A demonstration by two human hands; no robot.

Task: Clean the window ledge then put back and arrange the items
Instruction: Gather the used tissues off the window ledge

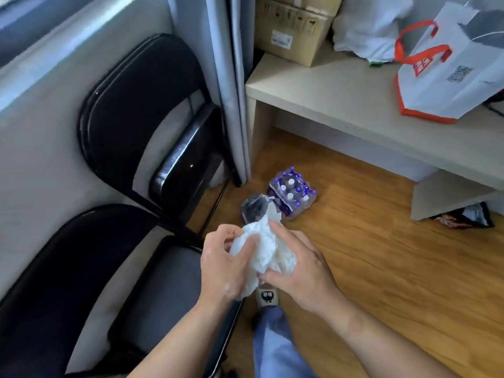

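Note:
A crumpled white cloth or tissue wad (pixel 263 248) is held between both hands above the wooden floor. My left hand (pixel 226 266) grips its left side with thumb and curled fingers. My right hand (pixel 298 264) holds its right and lower side, the index finger stretched along the top. The window ledge (pixel 41 75) runs along the upper left, above the wall; only its edge shows, and no items on it are visible.
Two black folding chairs (pixel 141 105) (pixel 68 282) stand against the wall at left. A pack of water bottles (pixel 293 192) and a clear bag (pixel 253 207) lie on the floor ahead. A beige table (pixel 341 91) carries a cardboard box (pixel 293 25) and a white tote bag (pixel 447 69). A grey curtain (pixel 226 64) hangs between them.

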